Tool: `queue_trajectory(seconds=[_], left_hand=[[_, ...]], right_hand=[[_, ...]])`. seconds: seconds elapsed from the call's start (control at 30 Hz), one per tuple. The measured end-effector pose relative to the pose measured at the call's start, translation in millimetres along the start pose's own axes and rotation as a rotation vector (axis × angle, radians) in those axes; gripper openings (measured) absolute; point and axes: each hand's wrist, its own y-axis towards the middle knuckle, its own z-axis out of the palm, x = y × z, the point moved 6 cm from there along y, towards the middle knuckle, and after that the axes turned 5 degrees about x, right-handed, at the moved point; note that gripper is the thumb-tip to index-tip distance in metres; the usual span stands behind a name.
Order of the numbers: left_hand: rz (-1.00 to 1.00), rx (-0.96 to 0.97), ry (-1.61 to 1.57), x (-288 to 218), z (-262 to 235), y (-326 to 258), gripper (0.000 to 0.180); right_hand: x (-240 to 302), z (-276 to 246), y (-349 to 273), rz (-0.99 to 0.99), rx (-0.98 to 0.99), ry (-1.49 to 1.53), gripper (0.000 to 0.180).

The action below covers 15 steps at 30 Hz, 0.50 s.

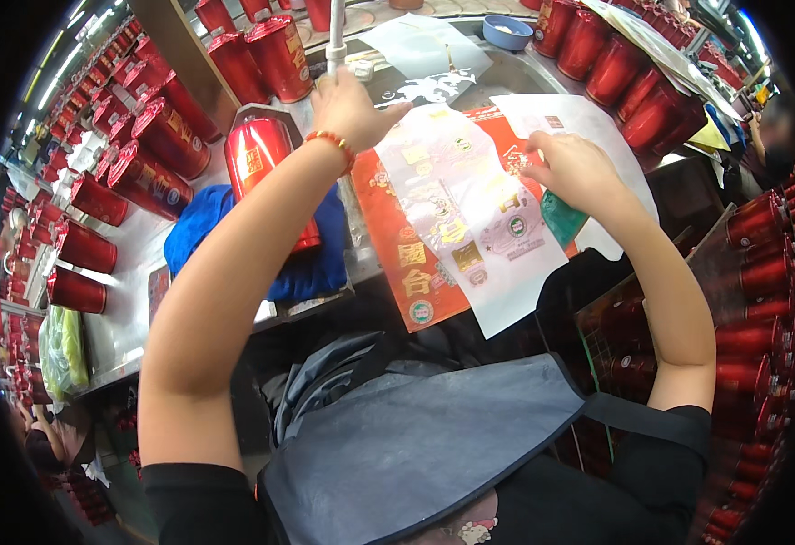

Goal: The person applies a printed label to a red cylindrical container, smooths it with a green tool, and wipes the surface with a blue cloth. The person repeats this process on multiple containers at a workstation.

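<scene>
My left hand (350, 111), a beaded bracelet at its wrist, reaches past a red canister (250, 154) lying on a blue cloth (202, 222). Its thumb points right, apart from the fingers, beside the foot of a white pole (337, 41); I see nothing held. Over the printed sheets, my right hand (584, 173) is curled, with a green flat scraper-like piece (561, 218) showing below its fingers. Beneath lies a translucent sheet with gold and pink prints (497, 259), overlapping a red printed sheet (402, 259). A white sheet (605, 136) extends under my right hand.
Red canisters (161, 136) line the left bench, and more (616, 86) stand at the back right. Racks of red canisters (761, 272) rise on the right. A blue bowl (507, 33) and a wet sheet with white patches (429, 89) are at the back.
</scene>
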Motion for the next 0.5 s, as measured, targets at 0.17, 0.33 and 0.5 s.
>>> queue_trajectory(seconds=[0.17, 0.33, 0.5], left_hand=[[0.612, 0.127, -0.130, -34.0, -46.9, -122.5, 0.042], [0.644, 0.287, -0.147, -41.9, -31.7, -184.7, 0.047], [0.624, 0.273, -0.194, -38.5, -7.1, -191.2, 0.056]], right_hand=[[77.0, 18.2, -39.2, -0.322, -0.119, 0.184, 0.030], [92.4, 50.5, -38.5, -0.281, -0.047, 0.246, 0.034], [87.7, 51.4, -38.0, -0.226, -0.014, 0.248, 0.036]])
